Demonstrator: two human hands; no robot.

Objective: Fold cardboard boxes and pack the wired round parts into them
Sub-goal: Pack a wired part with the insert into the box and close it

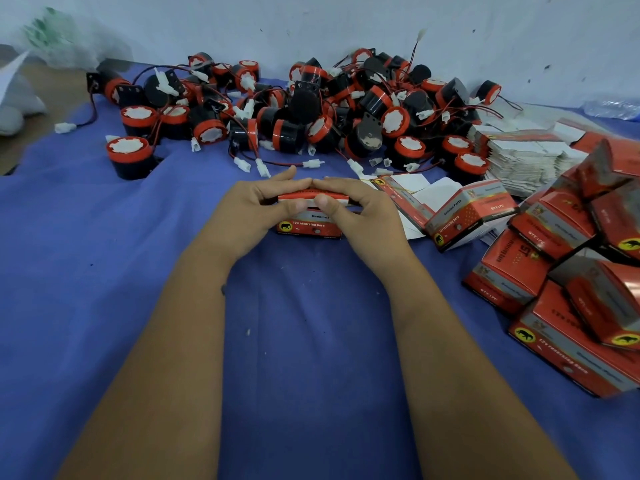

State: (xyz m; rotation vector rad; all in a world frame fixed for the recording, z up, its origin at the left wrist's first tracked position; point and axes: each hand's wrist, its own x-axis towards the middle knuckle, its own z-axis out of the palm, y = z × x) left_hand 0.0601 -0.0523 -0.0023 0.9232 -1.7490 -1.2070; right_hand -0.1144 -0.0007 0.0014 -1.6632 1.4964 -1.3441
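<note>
A small red and grey cardboard box (pixel 308 227) stands on the blue cloth in the middle. My left hand (pixel 256 209) and my right hand (pixel 360 209) grip it from both sides, fingertips meeting over its far top edge and both thumbs pressing on the red top flap. What is inside the box is hidden. Behind it lies a heap of black round parts with red rims and red-black wires (pixel 311 109), their white plugs spread toward the box.
Folded boxes (pixel 568 271) are piled at the right. One erected box (pixel 467 213) lies tipped beside flat blanks (pixel 405 199). A stack of flat blanks (pixel 526 157) sits at the back right. A white wall closes the back; a plastic bag (pixel 59 39) lies far left.
</note>
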